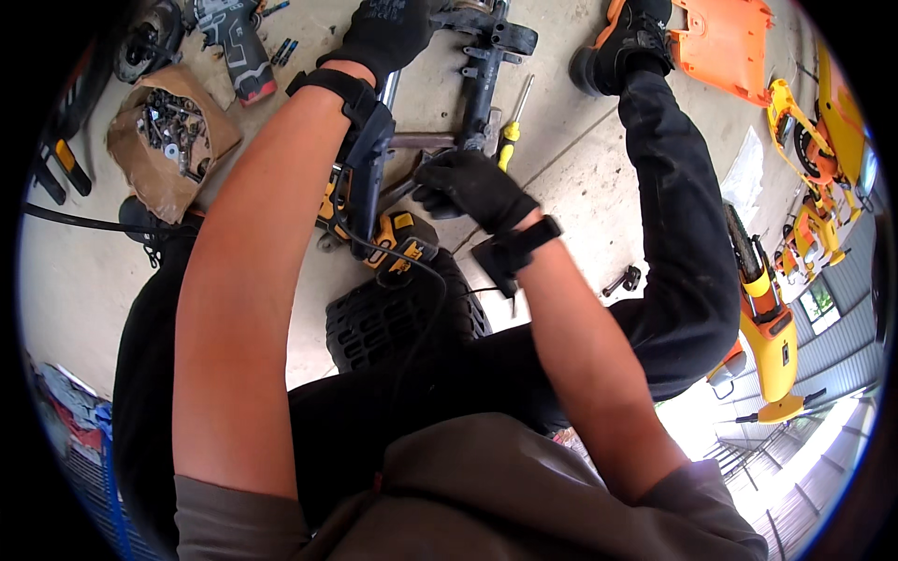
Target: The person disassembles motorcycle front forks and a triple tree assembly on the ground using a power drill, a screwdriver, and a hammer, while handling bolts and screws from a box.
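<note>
My left hand [388, 37], in a black glove, reaches to the top edge beside a black metal fork-like part [479, 89]. Its fingertips are partly cut off and hidden, so its grip does not show. My right hand [475, 190], also gloved in black, is curled closed just below the lower end of that part. Whatever its fingers hold, if anything, cannot be made out. A brownish bar [423, 140] lies crosswise close above it. To its right lies a screwdriver [510, 142] with a yellow handle. A yellow-and-black cordless power tool [402, 241] sits below my left wrist.
A knobbly black tyre [379, 318] is between my legs. On the left stand a paper bag [201, 117] of screws and bolts and a grey power driver [241, 56]. An orange plastic panel [720, 56] lies beyond my right shoe. Yellow vehicle parts [772, 355] line the right side.
</note>
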### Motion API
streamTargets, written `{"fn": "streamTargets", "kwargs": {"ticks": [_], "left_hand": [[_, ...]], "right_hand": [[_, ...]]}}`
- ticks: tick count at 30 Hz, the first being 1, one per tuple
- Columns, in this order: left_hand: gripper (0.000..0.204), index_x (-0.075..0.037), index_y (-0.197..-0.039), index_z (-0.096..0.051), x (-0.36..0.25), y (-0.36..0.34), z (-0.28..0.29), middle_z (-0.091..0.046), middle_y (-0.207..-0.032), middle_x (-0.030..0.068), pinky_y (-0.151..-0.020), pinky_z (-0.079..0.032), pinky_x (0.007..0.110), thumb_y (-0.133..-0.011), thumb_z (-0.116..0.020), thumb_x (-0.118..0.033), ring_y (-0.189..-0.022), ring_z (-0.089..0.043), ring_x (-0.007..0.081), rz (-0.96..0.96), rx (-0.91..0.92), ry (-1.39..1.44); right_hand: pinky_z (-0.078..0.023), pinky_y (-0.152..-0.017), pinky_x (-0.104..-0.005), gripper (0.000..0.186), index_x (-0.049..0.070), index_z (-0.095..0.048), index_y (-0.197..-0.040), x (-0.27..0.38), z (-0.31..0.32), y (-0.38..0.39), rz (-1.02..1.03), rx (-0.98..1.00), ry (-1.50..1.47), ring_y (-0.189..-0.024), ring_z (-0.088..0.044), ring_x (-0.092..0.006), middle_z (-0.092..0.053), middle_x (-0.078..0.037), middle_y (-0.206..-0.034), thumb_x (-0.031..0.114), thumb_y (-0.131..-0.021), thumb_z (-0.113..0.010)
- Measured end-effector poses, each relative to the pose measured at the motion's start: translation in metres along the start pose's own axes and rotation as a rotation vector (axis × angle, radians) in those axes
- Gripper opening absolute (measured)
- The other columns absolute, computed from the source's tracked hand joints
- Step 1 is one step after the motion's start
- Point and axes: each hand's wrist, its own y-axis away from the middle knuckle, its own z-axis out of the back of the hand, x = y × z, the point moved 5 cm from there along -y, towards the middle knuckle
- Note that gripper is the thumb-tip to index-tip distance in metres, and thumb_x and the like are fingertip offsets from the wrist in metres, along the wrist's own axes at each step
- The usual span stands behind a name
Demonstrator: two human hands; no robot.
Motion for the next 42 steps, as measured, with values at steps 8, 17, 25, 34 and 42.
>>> {"fn": "streamTargets", "kwargs": {"ticks": [8,17,25,34,42], "left_hand": [[0.028,-0.009,-0.108,-0.07,0.003,0.003,-0.01,-0.063,-0.108,0.0139,-0.083,-0.051,0.046,-0.082,-0.061,-0.017,-0.101,-0.061,0.0332,-0.011,0.02,-0.089],[0.023,-0.009,-0.102,-0.07,0.005,0.005,0.002,-0.064,-0.104,0.0145,-0.079,-0.053,0.044,-0.082,-0.059,-0.015,-0.092,-0.065,0.0334,0.005,0.1,-0.14],[0.022,-0.011,-0.101,-0.071,0.006,-0.019,-0.013,-0.068,-0.103,0.0141,-0.084,-0.052,0.043,-0.082,-0.06,-0.017,-0.096,-0.066,0.0333,-0.076,0.117,-0.132],[0.029,-0.013,-0.109,-0.071,0.001,-0.026,-0.003,-0.067,-0.111,0.0151,-0.09,-0.051,0.044,-0.082,-0.062,-0.016,-0.103,-0.065,0.0334,0.051,0.359,-0.208],[0.031,-0.013,-0.113,-0.069,0.005,-0.018,-0.004,-0.067,-0.11,0.0164,-0.091,-0.051,0.044,-0.083,-0.06,-0.015,-0.103,-0.065,0.0338,0.002,0.309,-0.195]], "right_hand": [[-0.054,-0.066,-0.036,0.019,0.005,-0.064,-0.093,-0.046,-0.009,-0.086,0.222,-0.476,0.255,-0.074,-0.068,-0.0276,-0.069,-0.013,-0.082,0.022,-0.083,-0.066],[-0.052,-0.09,-0.0427,0.026,0.012,-0.067,-0.112,0.002,-0.034,-0.071,-0.002,-0.324,0.844,-0.106,-0.064,-0.0378,-0.068,-0.019,-0.109,0.024,-0.092,-0.055],[-0.053,-0.085,-0.0413,0.025,0.012,-0.067,-0.111,-0.008,-0.024,-0.081,0.234,-0.433,0.822,-0.101,-0.066,-0.0357,-0.07,-0.015,-0.105,0.025,-0.092,-0.058],[-0.053,-0.089,-0.0403,0.025,0.014,-0.066,-0.113,0.01,-0.032,-0.073,0.023,-0.459,0.878,-0.105,-0.065,-0.0348,-0.07,-0.015,-0.107,0.022,-0.089,-0.062],[-0.053,-0.09,-0.0406,0.027,0.015,-0.066,-0.114,-0.005,-0.033,-0.079,0.014,-0.474,0.836,-0.106,-0.065,-0.0344,-0.069,-0.015,-0.111,0.026,-0.09,-0.061]]}}
